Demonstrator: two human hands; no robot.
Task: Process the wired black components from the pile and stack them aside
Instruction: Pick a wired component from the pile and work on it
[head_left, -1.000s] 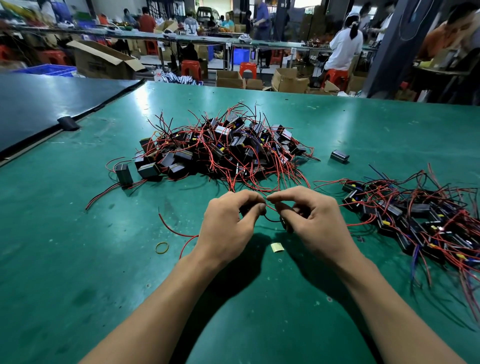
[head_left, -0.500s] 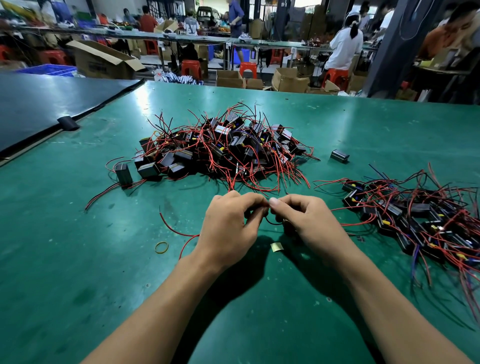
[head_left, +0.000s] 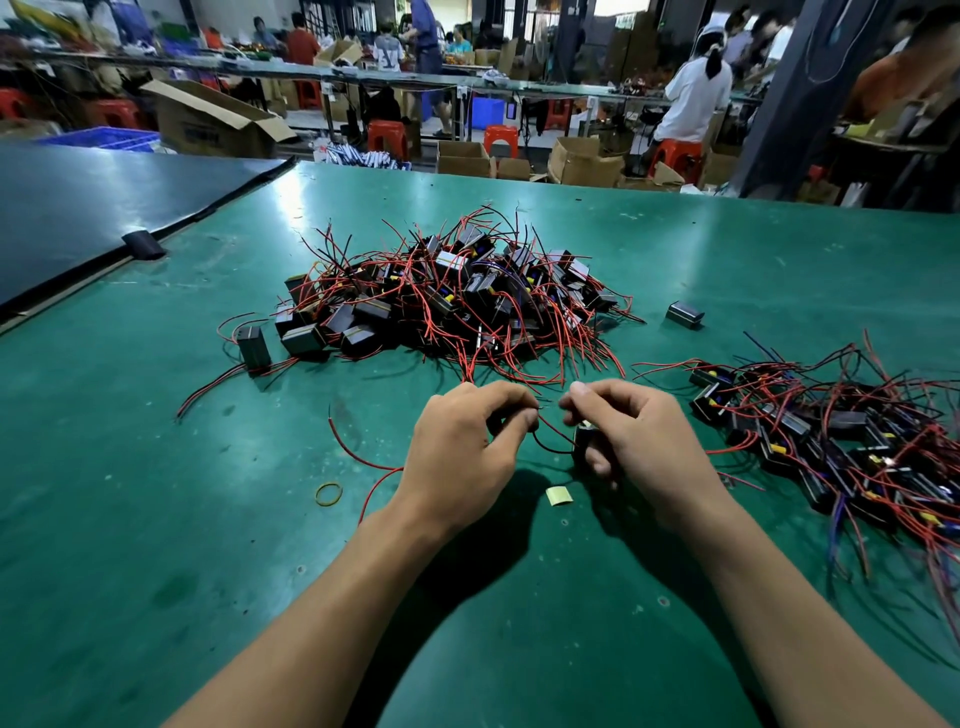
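Observation:
A big pile (head_left: 457, 296) of small black box components with red and black wires lies mid-table. A second heap (head_left: 841, 441) of the same parts spreads at the right. My right hand (head_left: 639, 441) grips one black component (head_left: 586, 435) under its curled fingers and pinches a wire end at its fingertips. My left hand (head_left: 462, 447) pinches that component's wires; a black wire loops between the two hands. Both hands hover just above the green table (head_left: 156, 545), in front of the big pile.
A yellow rubber band (head_left: 329, 493) and a small pale scrap (head_left: 559, 495) lie near my hands. One loose black component (head_left: 684, 315) sits right of the pile, another (head_left: 253, 347) left of it. A dark board (head_left: 78, 208) covers the far left.
My fingertips, touching half a second ago, have drawn slightly apart, and the black wire loop now shows between them. The piles have not moved.

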